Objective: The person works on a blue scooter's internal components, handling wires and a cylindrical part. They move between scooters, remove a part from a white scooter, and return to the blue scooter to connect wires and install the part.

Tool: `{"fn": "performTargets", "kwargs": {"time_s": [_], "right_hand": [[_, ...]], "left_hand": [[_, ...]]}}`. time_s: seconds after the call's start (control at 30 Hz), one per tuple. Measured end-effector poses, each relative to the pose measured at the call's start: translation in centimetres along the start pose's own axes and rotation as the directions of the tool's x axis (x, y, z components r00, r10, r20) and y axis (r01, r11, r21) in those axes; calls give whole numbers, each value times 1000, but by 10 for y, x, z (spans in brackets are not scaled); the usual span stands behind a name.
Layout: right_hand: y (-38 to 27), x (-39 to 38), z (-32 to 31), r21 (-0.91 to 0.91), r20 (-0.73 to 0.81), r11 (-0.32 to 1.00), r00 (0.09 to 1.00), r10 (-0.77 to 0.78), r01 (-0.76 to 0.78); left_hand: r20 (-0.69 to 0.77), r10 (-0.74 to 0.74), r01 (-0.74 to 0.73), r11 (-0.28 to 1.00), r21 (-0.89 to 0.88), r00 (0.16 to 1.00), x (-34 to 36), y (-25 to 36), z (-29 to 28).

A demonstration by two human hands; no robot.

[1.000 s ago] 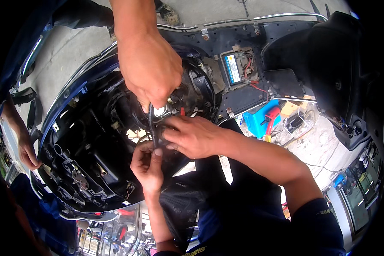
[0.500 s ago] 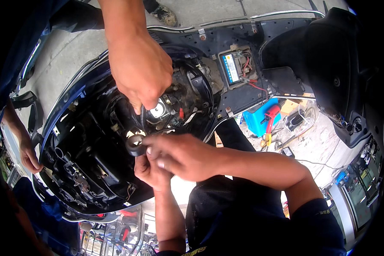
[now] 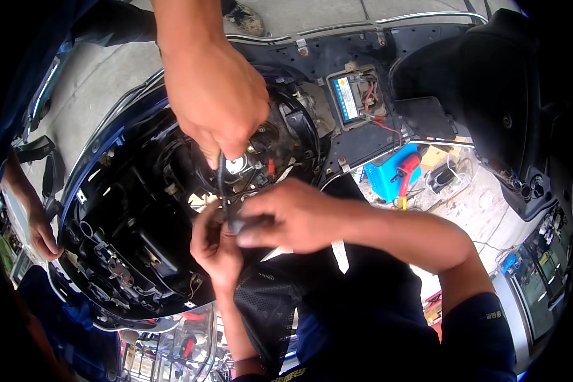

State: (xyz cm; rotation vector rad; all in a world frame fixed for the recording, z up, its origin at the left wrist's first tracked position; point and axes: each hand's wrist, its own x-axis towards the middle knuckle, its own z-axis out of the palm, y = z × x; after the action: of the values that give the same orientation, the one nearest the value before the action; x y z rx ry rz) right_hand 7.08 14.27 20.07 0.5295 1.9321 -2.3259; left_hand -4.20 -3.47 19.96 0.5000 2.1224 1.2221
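Note:
A black cable [image 3: 222, 181] runs down out of another person's hand [image 3: 219, 102], which pinches it from above. My left hand [image 3: 218, 254] is closed around the lower end of this cable, fingers bunched below the engine bay. Just to the right, my right hand [image 3: 290, 216] grips a dark roll of black tape [image 3: 253, 224], smeared by motion and half covered by the fingers. Both hands nearly touch. Beneath them lies the opened scooter body [image 3: 153, 248], with a round silver engine part [image 3: 235, 164] showing behind the cable.
A battery [image 3: 346, 99] with red wires sits in the scooter's floorboard. At the right are a blue box [image 3: 388, 181] and a red and yellow tool [image 3: 407, 172] on the ground. A second hand of another person [image 3: 42, 235] rests at the scooter's left edge.
The tape roll has swung from beside my left fingers into my right hand's grip. My left hand has shifted slightly left; the other person's upper hand has moved a little right.

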Motion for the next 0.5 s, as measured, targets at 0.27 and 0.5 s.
{"fn": "performTargets", "kwargs": {"time_s": [0.27,0.5], "right_hand": [[-13,23,32,-214,-364,952,887,-286,219],[42,15,20,-117,-241,983,956,-168,143]], "left_hand": [[-271,14,-23,999,-32,962,-5,-3,24],[130,-460,478,856,-199,878,30,35,4]]}}
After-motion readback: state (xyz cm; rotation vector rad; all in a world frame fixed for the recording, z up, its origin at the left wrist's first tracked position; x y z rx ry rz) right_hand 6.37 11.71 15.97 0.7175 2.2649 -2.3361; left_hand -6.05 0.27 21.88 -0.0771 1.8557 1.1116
